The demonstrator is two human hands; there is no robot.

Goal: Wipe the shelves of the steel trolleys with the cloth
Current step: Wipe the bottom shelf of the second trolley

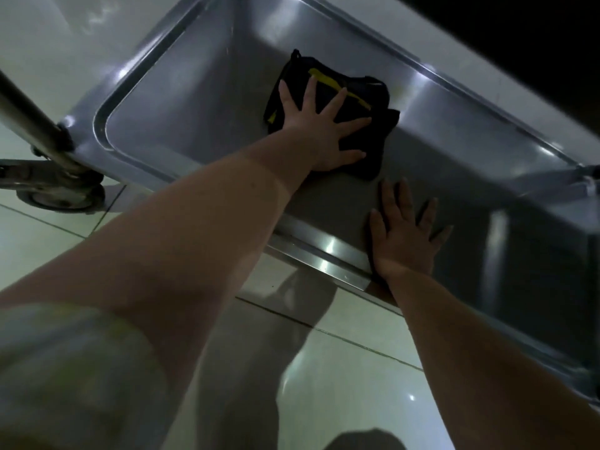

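One cloth [376, 89], one shelf [194, 108], two hands [321, 125] [402, 235]

Pale glossy floor tiles [357, 378] with thin dark grout lines [363, 347] carry soft shadows and a small bright light glint [411, 398]. The upper right corner is an unlit black area [539, 30]. Lighting is dim and cool.

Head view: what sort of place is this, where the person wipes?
Probably a commercial kitchen or a similar service room, though I cannot be sure. The signs: a steel trolley shelf with a raised rim, a caster wheel below its corner, and a glossy tiled floor.
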